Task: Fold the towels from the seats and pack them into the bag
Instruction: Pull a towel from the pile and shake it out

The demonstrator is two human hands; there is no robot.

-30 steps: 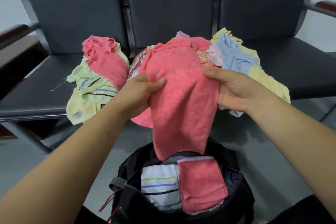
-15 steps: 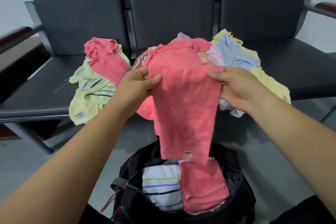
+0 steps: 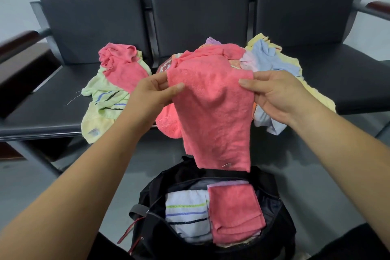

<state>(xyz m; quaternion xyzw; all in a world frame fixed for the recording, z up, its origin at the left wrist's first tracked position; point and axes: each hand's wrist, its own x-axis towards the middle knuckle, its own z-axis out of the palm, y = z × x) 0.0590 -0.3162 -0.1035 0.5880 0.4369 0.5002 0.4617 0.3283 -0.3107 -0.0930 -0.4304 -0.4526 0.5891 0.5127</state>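
Centre of the frame, the pink towel (image 3: 213, 112) hangs in the air, its top edge stretched between both hands and its bottom hem dangling just above the open bag (image 3: 147, 236) at the bottom of the frame. The left hand (image 3: 156, 95) pinches the upper left corner, thumb on the front, forefinger tucked behind. The right hand (image 3: 274, 95) does the same on the upper right, thumb pressed flat on the cloth; its other fingers are behind the towel, so how they lie cannot be told. This looks like the start of the fold, and the towel is not hanging square: the top edge sags in the middle and the body narrows on the way down. I would pull the two corners apart until that edge runs taut, let the cloth drop straight, then bring corner to corner. Down in the bag a folded pink towel (image 3: 234, 213) sits beside a striped white towel (image 3: 185, 211), touching, so this one wants to finish about that shape to stack on top. Plenty left on the seats (image 3: 42, 112): a crumpled pink towel (image 3: 122, 67) over a pale green striped towel (image 3: 105, 99) at the left, a blue towel (image 3: 272, 59) and a yellow towel (image 3: 316, 91) heaped at the right.
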